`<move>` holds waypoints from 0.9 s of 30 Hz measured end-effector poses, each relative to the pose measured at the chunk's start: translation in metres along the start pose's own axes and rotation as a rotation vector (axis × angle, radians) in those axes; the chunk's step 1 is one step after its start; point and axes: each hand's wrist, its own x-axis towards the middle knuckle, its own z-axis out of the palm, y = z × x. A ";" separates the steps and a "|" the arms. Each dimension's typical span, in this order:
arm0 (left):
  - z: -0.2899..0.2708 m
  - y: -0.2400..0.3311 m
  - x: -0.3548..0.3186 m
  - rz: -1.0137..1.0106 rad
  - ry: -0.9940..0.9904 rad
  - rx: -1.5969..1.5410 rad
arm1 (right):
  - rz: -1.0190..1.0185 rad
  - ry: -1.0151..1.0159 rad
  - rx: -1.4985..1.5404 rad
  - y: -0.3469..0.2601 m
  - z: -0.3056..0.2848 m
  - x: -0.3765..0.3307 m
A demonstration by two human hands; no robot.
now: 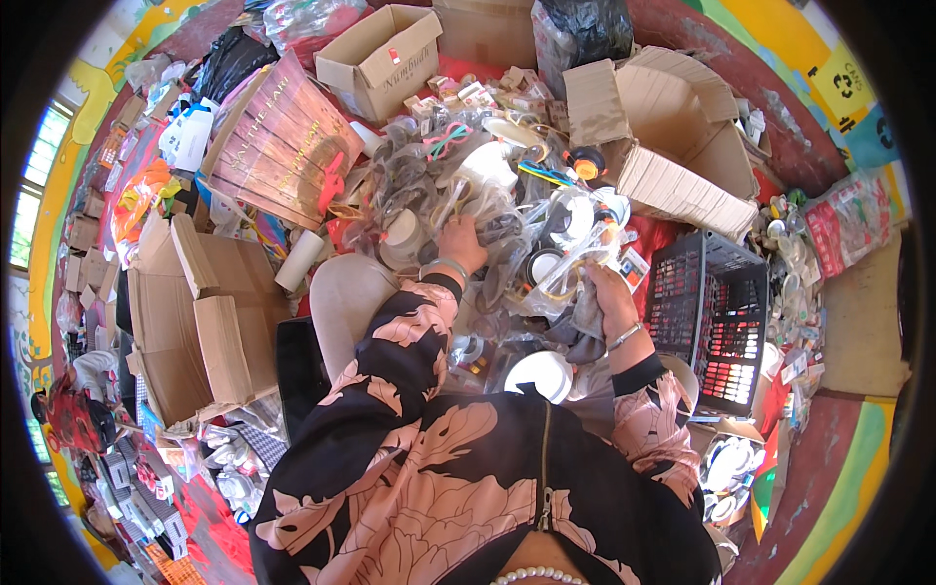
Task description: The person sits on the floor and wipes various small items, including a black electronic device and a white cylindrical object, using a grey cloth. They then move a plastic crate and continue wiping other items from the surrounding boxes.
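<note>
A heap of clear plastic packaging and mixed waste lies in front of me. My left hand reaches into its middle, next to a white plastic cup; its fingertips are lost among the plastic, so its grip is unclear. On the heap's right side, my right hand is closed on a grey cloth that hangs beside its fingers, against crumpled clear plastic. A round white lid lies below, close to my body. Between the hands sits a dark-rimmed round container.
Opened cardboard boxes stand left and far right. A black plastic crate is right of my right hand. A printed wood-pattern box leans at far left, and a smaller carton stands behind the heap.
</note>
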 end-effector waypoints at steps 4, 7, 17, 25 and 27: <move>0.003 0.007 -0.009 0.115 0.070 0.028 | 0.018 0.019 -0.027 0.003 -0.001 0.003; 0.004 0.012 -0.010 0.105 0.106 -0.039 | 0.025 0.017 -0.028 0.007 -0.002 0.005; -0.019 -0.005 0.022 -0.296 -0.250 -0.305 | -0.033 0.016 -0.183 0.014 -0.006 0.015; 0.007 -0.042 0.032 -0.213 0.299 -0.485 | -0.005 -0.001 -0.076 0.003 0.004 0.006; -0.002 -0.053 0.043 -0.311 0.029 -0.499 | 0.020 -0.009 -0.027 0.007 0.000 0.007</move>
